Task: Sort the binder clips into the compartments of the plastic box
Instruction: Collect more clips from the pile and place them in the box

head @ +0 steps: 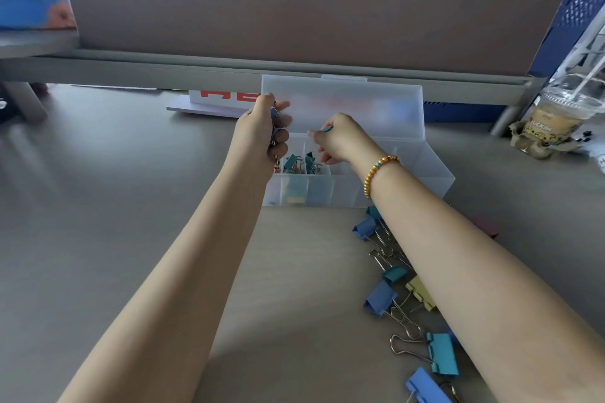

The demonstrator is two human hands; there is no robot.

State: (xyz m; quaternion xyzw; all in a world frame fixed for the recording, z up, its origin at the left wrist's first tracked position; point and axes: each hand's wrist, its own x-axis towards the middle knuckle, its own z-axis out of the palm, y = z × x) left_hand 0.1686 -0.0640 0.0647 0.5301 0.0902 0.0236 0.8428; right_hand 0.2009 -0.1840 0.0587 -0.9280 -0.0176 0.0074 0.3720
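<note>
Desk (131, 206), clip-filled hands (262, 131) over box (425, 173)

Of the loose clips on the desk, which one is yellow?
The yellow clip lies mid-pile against the right forearm, between a small teal clip and a blue clip. The others visible are blue, teal or pink.

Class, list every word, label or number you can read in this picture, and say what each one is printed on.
"LUCKIN": on the iced drink cup at the desk's right edge.
Red letters on the white sign behind the plastic box: cut off, unreadable.
No other text is visible.
</note>
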